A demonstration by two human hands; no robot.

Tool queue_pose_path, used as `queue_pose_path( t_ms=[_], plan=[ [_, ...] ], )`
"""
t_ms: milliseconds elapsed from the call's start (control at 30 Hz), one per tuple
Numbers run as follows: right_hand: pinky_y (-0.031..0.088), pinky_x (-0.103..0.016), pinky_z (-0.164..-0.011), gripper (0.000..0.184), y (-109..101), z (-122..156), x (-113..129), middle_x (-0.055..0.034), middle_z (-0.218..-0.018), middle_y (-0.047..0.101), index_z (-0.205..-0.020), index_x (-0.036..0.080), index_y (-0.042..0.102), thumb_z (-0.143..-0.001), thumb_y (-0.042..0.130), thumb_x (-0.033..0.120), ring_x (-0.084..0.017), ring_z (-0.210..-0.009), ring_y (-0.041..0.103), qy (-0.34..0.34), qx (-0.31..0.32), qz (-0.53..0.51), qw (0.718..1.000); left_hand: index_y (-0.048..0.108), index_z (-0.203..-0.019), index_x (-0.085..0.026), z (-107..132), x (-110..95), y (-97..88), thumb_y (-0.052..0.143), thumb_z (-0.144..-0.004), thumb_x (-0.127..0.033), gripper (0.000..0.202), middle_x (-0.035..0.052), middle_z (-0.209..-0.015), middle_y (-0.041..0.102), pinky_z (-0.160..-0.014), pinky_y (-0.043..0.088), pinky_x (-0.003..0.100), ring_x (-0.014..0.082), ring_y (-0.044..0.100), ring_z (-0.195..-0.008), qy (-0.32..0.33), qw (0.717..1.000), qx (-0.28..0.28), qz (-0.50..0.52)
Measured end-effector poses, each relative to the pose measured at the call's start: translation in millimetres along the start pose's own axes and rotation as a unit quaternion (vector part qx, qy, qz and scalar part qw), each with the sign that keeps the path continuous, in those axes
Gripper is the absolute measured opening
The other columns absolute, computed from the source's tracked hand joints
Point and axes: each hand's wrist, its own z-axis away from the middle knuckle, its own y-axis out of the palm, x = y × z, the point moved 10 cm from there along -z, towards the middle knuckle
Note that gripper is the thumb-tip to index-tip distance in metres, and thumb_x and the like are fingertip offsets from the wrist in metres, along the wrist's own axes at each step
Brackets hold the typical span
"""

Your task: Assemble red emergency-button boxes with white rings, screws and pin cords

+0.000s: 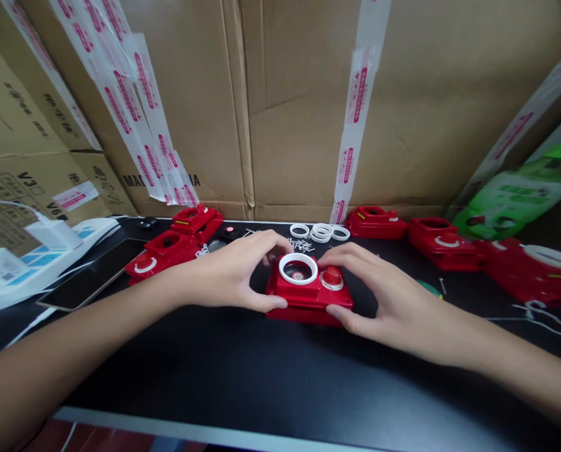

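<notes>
A red plastic housing (303, 298) with a red knob (332, 276) lies on the black table in front of me. On its upper face sits a white ring (298, 269) around a dark round window. My left hand (242, 270) grips the housing's left side, thumb at the front edge and fingers behind. From the right, my right hand (379, 289) holds it the same way, thumb on the front corner and fingers curled over the back beside the knob. Behind the housing lie several loose white rings (321, 233) and a scatter of small screws (301, 245).
More red housings stand at the left (167, 245) and right (445, 245). Far left are a power strip (49, 251) with plugged-in chargers and a dark phone (92, 274). A green bag (516, 194) stands at right. Cardboard (289, 125) walls the back.
</notes>
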Motion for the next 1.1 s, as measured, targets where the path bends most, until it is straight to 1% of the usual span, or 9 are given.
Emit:
queue_pose_path(
  t_ms=[233,433,500,600,667,733,800,933,1100],
  plan=[
    [0.054,-0.051,-0.110,0.038,8,1,-4,-0.0082,-0.139,0.060,-0.127,0.029,0.059,-0.099,0.067,0.053,-0.029,-0.126,0.063,0.037,0.068,-0.014,0.997,0.061,-0.124,-0.022,-3,4,5.2,0.094,-0.077,-0.046,0.063,0.0095,-0.125,0.067,-0.092,0.055,0.041,0.0285,0.066,-0.109,-0.015,1.000,0.017,-0.003],
    [0.056,-0.051,-0.105,0.038,11,1,-9,-0.0065,-0.137,0.062,-0.128,0.031,0.059,-0.101,0.063,0.057,-0.029,-0.121,0.066,0.060,0.093,-0.023,0.994,0.064,-0.127,-0.024,-3,4,3.7,0.092,-0.078,-0.046,0.061,0.0089,-0.126,0.068,-0.093,0.056,0.042,0.0294,0.066,-0.111,-0.021,0.999,0.022,0.018],
    [0.056,-0.051,-0.106,0.040,11,1,-9,-0.0069,-0.137,0.063,-0.129,0.031,0.060,-0.100,0.063,0.058,-0.030,-0.121,0.066,0.061,0.093,-0.026,0.993,0.063,-0.131,-0.025,-2,4,4.3,0.091,-0.079,-0.045,0.063,0.0095,-0.130,0.067,-0.096,0.056,0.042,0.0294,0.066,-0.113,-0.018,0.999,0.027,0.028],
    [0.054,-0.053,-0.109,0.041,10,2,-9,-0.0076,-0.138,0.063,-0.129,0.030,0.060,-0.100,0.063,0.059,-0.030,-0.123,0.065,0.057,0.095,-0.024,0.994,0.055,-0.144,-0.028,-1,-1,4.1,0.089,-0.084,-0.041,0.070,0.0098,-0.141,0.063,-0.102,0.054,0.041,0.0282,0.066,-0.120,0.005,0.999,0.032,0.027],
    [0.055,-0.053,-0.108,0.041,10,2,-8,-0.0077,-0.139,0.063,-0.129,0.030,0.060,-0.100,0.063,0.059,-0.030,-0.123,0.065,0.056,0.097,-0.022,0.994,0.057,-0.144,-0.030,-1,-7,3.8,0.086,-0.088,-0.040,0.064,0.0084,-0.140,0.064,-0.105,0.052,0.040,0.0279,0.064,-0.123,0.029,0.999,0.038,0.007],
    [0.056,-0.053,-0.107,0.041,10,3,-8,-0.0081,-0.137,0.063,-0.129,0.029,0.060,-0.100,0.062,0.059,-0.030,-0.121,0.066,0.053,0.096,-0.019,0.994,0.065,-0.135,-0.030,0,-11,4.0,0.084,-0.090,-0.041,0.050,0.0072,-0.132,0.066,-0.105,0.050,0.040,0.0280,0.064,-0.121,0.048,0.998,0.045,-0.013],
    [0.056,-0.053,-0.107,0.042,9,2,-6,-0.0086,-0.136,0.064,-0.129,0.029,0.061,-0.100,0.063,0.058,-0.030,-0.121,0.066,0.048,0.093,-0.018,0.994,0.070,-0.128,-0.029,0,-11,3.8,0.084,-0.091,-0.041,0.041,0.0073,-0.128,0.066,-0.105,0.051,0.040,0.0274,0.065,-0.118,0.050,0.997,0.048,-0.018],
    [0.056,-0.054,-0.107,0.044,7,2,-5,-0.0098,-0.137,0.064,-0.130,0.029,0.061,-0.099,0.064,0.059,-0.031,-0.123,0.066,0.047,0.091,-0.012,0.995,0.073,-0.126,-0.029,0,-8,4.8,0.084,-0.092,-0.038,0.037,0.0077,-0.129,0.064,-0.106,0.050,0.041,0.0263,0.064,-0.119,0.052,0.997,0.052,-0.010],
    [0.056,-0.053,-0.109,0.043,8,2,-5,-0.0095,-0.139,0.062,-0.131,0.029,0.060,-0.100,0.063,0.059,-0.030,-0.124,0.065,0.044,0.097,0.003,0.994,0.070,-0.125,-0.028,0,-8,6.1,0.083,-0.093,-0.039,0.036,0.0082,-0.129,0.064,-0.106,0.050,0.041,0.0274,0.064,-0.121,0.052,0.997,0.059,-0.009]
  ],
)
